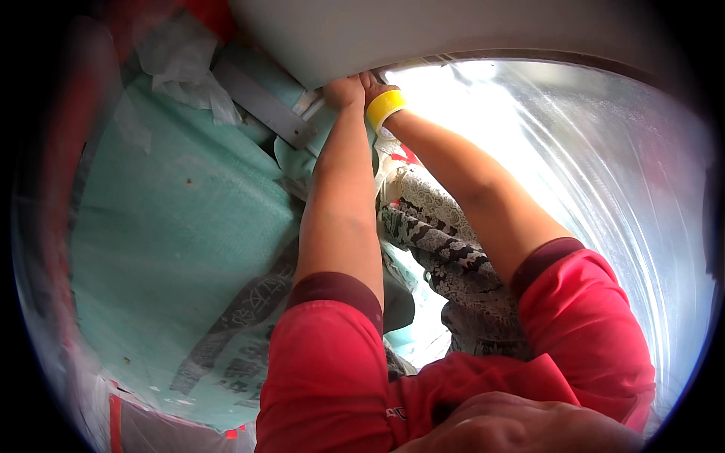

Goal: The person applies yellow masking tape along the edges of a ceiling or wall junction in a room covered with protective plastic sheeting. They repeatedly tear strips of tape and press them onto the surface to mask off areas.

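Observation:
Both my arms stretch up to the lower edge of a pale, smooth panel [453,30]. My left hand [345,93] is bent at the wrist and rests against that edge; its fingers are hidden. Close beside it, my right hand [375,87] also reaches the edge, with its fingers partly hidden and washed out by glare. A roll of yellow tape [387,103] sits around my right wrist like a bracelet. I cannot make out anything held in either hand.
A green protective sheet [181,204] with dark printing covers the left side. Near my left hand lies a grey metal strip [260,106], with crumpled translucent plastic [181,68] beside it. Clear plastic sheeting [612,158] hangs on the right, brightly backlit. Patterned cloth [472,279] shows below my arms.

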Action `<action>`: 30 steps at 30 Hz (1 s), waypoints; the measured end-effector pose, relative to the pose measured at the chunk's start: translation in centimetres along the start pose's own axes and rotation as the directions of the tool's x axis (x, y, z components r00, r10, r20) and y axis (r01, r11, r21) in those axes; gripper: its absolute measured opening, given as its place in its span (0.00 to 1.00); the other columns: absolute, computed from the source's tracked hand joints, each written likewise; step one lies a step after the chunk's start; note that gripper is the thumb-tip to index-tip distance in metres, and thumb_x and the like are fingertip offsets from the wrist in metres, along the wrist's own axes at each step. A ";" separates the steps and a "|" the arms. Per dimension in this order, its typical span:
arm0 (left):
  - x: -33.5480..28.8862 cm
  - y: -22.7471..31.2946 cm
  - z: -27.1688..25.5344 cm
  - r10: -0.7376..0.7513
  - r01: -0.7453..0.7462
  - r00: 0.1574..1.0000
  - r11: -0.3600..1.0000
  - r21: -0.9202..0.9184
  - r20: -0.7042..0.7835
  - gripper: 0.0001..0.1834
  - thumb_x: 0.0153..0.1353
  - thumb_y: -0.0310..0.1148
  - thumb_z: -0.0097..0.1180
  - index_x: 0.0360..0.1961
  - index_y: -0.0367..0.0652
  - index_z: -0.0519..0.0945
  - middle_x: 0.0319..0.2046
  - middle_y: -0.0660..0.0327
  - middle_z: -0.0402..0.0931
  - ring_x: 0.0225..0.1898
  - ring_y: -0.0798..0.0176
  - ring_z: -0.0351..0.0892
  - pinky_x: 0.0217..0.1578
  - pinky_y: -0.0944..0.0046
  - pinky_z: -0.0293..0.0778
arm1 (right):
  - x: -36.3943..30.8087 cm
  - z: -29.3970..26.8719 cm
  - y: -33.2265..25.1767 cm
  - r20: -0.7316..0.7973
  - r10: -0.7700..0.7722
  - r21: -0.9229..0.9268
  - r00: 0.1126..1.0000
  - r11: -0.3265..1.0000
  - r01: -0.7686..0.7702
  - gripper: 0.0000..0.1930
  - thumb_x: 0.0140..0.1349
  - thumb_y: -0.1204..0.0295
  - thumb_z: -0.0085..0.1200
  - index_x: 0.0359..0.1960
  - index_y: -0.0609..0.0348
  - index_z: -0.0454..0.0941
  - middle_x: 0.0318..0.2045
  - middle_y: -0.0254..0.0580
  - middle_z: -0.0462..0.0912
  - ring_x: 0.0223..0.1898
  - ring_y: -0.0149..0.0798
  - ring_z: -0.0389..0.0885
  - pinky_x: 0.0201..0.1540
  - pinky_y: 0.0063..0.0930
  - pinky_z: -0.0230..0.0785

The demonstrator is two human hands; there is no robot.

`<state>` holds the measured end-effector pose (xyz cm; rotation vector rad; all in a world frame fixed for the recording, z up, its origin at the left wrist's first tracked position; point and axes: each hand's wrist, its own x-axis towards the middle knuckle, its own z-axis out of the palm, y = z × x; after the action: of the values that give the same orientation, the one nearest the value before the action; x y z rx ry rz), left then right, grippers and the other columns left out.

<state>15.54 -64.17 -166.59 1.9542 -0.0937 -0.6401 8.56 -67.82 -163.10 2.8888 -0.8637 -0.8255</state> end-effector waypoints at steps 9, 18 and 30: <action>-9.0 7.8 -6.3 -0.291 0.248 0.942 0.939 0.239 0.167 0.37 0.57 0.34 0.53 0.64 0.33 0.52 0.50 0.45 0.72 0.49 0.44 0.75 0.50 0.55 0.72 | -0.1 -0.5 2.1 0.160 -0.125 0.242 0.979 0.967 0.084 0.38 0.62 0.59 0.40 0.69 0.55 0.36 0.70 0.46 0.44 0.60 0.52 0.68 0.57 0.41 0.64; -23.2 18.6 -20.8 -0.207 0.356 0.527 0.935 0.007 0.824 0.28 0.57 0.29 0.50 0.59 0.28 0.64 0.36 0.60 0.77 0.32 0.71 0.75 0.33 0.72 0.70 | -4.7 -0.5 4.2 -0.089 -0.114 0.298 0.989 0.945 0.136 0.50 0.52 0.80 0.50 0.69 0.48 0.25 0.64 0.55 0.60 0.42 0.55 0.80 0.44 0.36 0.74; -28.7 19.6 -24.4 -0.107 0.235 0.658 0.970 -0.068 0.745 0.19 0.62 0.32 0.50 0.52 0.33 0.73 0.35 0.57 0.79 0.36 0.68 0.76 0.39 0.67 0.72 | -2.1 -2.0 2.0 0.177 0.051 0.225 0.983 0.970 -0.091 0.47 0.55 0.79 0.47 0.69 0.50 0.28 0.65 0.48 0.58 0.42 0.47 0.82 0.45 0.36 0.74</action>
<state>6.74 -43.67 -130.50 1.4404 -0.3527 -1.5072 7.03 -68.73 -160.05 2.9938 -1.1463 -1.0435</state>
